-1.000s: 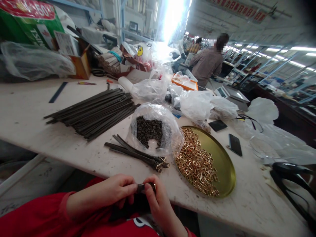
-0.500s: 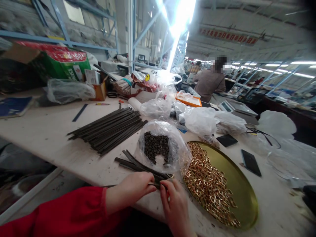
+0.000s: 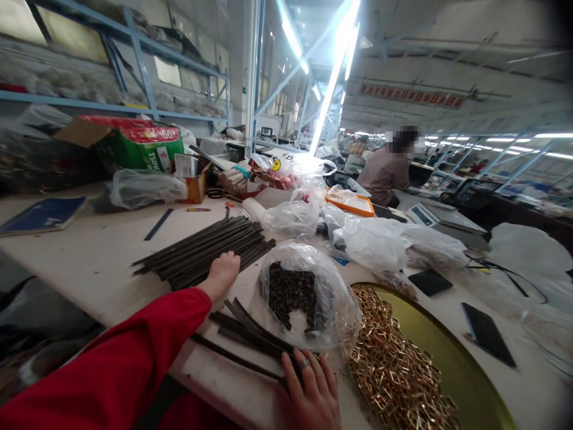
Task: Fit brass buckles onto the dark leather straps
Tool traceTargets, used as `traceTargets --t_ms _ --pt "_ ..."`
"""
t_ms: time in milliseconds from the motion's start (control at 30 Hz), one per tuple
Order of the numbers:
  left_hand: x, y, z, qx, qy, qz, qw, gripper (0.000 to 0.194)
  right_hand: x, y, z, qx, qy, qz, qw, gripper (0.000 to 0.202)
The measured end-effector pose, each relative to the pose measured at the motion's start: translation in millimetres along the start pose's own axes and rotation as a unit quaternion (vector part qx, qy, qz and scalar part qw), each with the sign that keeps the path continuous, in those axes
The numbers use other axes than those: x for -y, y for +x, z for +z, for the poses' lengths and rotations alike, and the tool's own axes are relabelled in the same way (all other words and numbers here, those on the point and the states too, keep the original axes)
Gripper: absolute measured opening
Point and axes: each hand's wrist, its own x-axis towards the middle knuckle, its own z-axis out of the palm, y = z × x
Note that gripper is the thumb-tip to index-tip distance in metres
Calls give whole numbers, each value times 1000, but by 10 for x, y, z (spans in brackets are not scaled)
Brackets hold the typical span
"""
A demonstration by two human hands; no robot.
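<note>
My left hand (image 3: 224,272) is curled closed over the front edge of a pile of long dark strips (image 3: 192,254); its fingertips are hidden, so I cannot see what they grip. Near the table's front edge, my right hand (image 3: 311,385) lies with fingers stretched out over the ends of a few separate dark strips (image 3: 253,331). Just beyond it is a clear plastic bag (image 3: 338,298), open at the top, holding many small dark loops (image 3: 290,292). To its right, gold-coloured metal rectangular rings (image 3: 398,370) are heaped on a round gold tray (image 3: 452,334).
A phone (image 3: 487,334) and a flat black item (image 3: 430,282) lie right of the tray. Crumpled plastic bags (image 3: 376,242), a scale (image 3: 443,218) and an orange-edged box (image 3: 351,202) stand behind. At left are a blue book (image 3: 42,215) and a green-red carton (image 3: 138,146). A person (image 3: 385,170) sits beyond.
My left hand has left my right hand and moved up and left to the strip pile. My right hand's fingers have gone from pinching a strip to lying spread on the strips.
</note>
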Motion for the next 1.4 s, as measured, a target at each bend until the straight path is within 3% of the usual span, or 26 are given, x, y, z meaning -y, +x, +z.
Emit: traceTargets --t_ms 167,333,400,467,533,633,700,767,800,833,900,967,1067,1233,1300,1400 --pt "32 142 159 -1 40 -29 999 20 15 86 -78 42 12 -9 999 30" --pt "90 -8 -27 -27 37 30 998 19 -28 179 -301 91 32 -37 995 37" --pt "95 -253 -156 -49 26 60 997 22 -70 231 -404 94 67 6 993 40" --pt "68 -616 -258 -68 6 99 993 24 -113 330 -486 104 152 143 972 40" --pt "5 -1032 -302 -118 -66 215 967 23 -147 480 -525 124 289 320 894 41" --pt "-146 -1537 -274 -98 -161 335 923 27 -168 728 -498 145 461 491 725 50" --pt "-272 -1693 -244 -42 -260 323 909 32 -165 847 -441 148 513 536 654 46" --pt "-394 -1703 -239 66 -385 235 890 29 -168 916 -362 176 543 538 620 41" --pt "-446 -1668 -244 139 -447 173 867 28 -181 940 -310 207 553 522 616 40" --pt "-489 -1617 -252 212 -501 111 831 30 -207 964 -248 247 546 493 631 39" --pt "-544 -1498 -265 312 -582 7 751 38 -303 1033 -89 323 478 415 704 40" --pt "-562 -1392 -275 326 -636 -60 697 42 -448 1147 111 348 365 343 792 46" --pt "-556 -1297 -310 292 -677 -117 665 43 -663 1376 438 340 264 292 854 38" --pt "-565 -1216 -390 290 -695 -164 637 42 -737 1650 814 373 150 186 897 47" --pt "-564 -1185 -388 293 -695 -179 632 44 -704 1652 826 389 114 153 901 53" --pt "-542 -1162 -343 293 -702 -186 623 44 -671 1548 687 404 74 113 905 45"
